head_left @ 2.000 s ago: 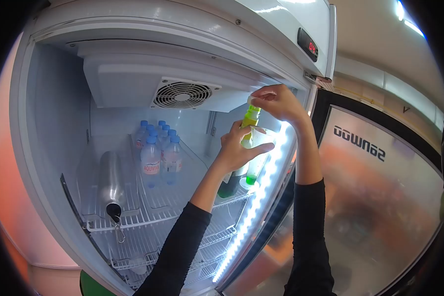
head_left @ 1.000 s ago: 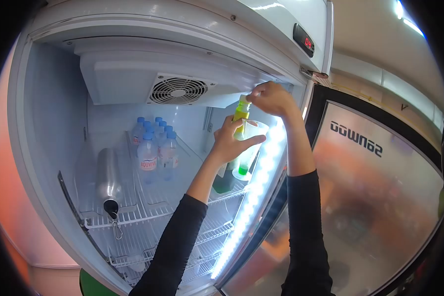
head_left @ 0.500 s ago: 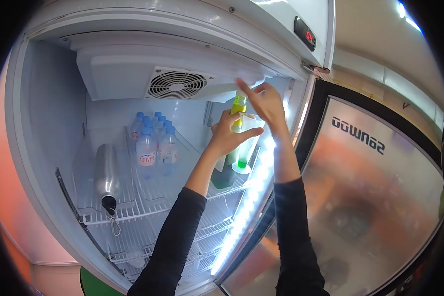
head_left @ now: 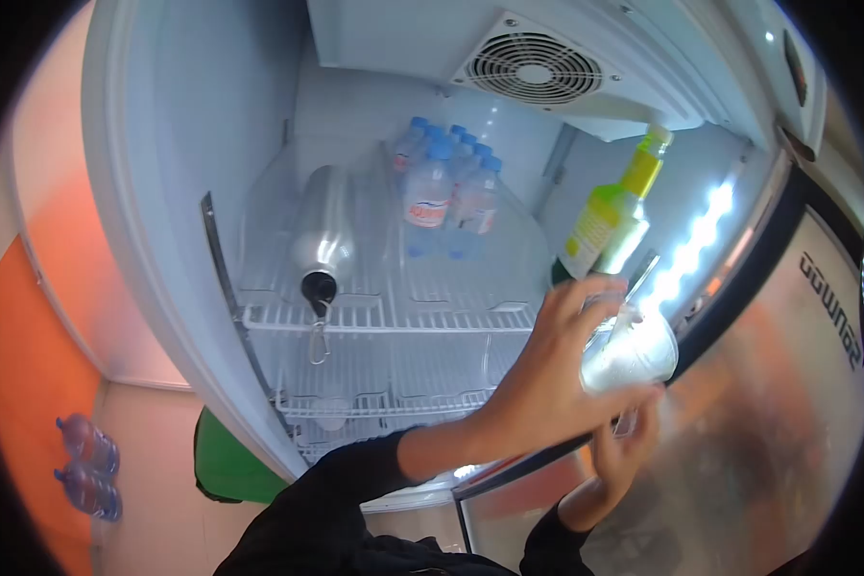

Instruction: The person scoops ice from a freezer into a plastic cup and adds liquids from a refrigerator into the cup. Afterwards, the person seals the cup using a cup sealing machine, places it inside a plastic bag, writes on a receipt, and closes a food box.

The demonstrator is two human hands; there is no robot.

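Observation:
My left hand (head_left: 538, 384) is closed around a clear cup (head_left: 634, 353), its round, brightly lit face turned toward me. Below the cup, my right hand (head_left: 627, 451) has its fingers curled around a small clear piece; I cannot tell whether that is the cup's lower end. Just beyond my left fingers, a green bottle with a yellow-green label (head_left: 593, 227) stands inside the fridge near the right wall. Its lower part is hidden behind my hand.
Several water bottles with blue caps (head_left: 430, 197) and a steel flask (head_left: 325, 230), lying down, share the wire shelf (head_left: 384, 322). The glass door (head_left: 739, 413) stands open at right. Large water bottles (head_left: 88, 468) and a green box (head_left: 235, 461) are on the floor at left.
The view has turned down and right. Both hands have left the bottle's neck; the cup has come toward me, out of the fridge, with my right hand now beneath it.

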